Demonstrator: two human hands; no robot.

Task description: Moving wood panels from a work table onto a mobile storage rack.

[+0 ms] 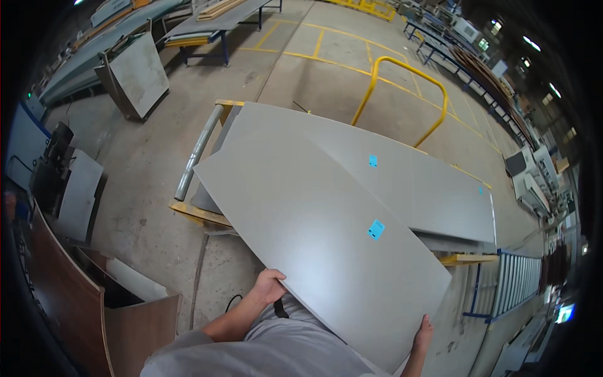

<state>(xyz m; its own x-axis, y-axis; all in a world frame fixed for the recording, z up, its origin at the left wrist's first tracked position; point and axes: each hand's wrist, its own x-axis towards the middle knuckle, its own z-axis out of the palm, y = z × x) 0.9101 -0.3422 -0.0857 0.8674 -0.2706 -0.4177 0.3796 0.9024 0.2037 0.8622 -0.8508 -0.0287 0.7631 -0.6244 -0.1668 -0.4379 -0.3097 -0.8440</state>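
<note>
A large grey panel [301,220] with a blue label [375,230] lies tilted across my front, its near edge close to my body. My left hand [270,285] grips its near long edge, thumb on top and fingers hidden beneath. At the short right edge, my right hand [424,334] holds on with the thumb up and the other fingers mostly out of sight. Under its far side rests another grey panel [440,195] with blue labels, on a yellow-framed cart [207,215].
A yellow tubular handle [411,63] rises behind the cart, and a metal roller [200,152] runs along its left end. Brown boards [141,333] stand at lower left. To the right is a blue-framed roller conveyor [516,278]. A white bin [137,78] stands far left.
</note>
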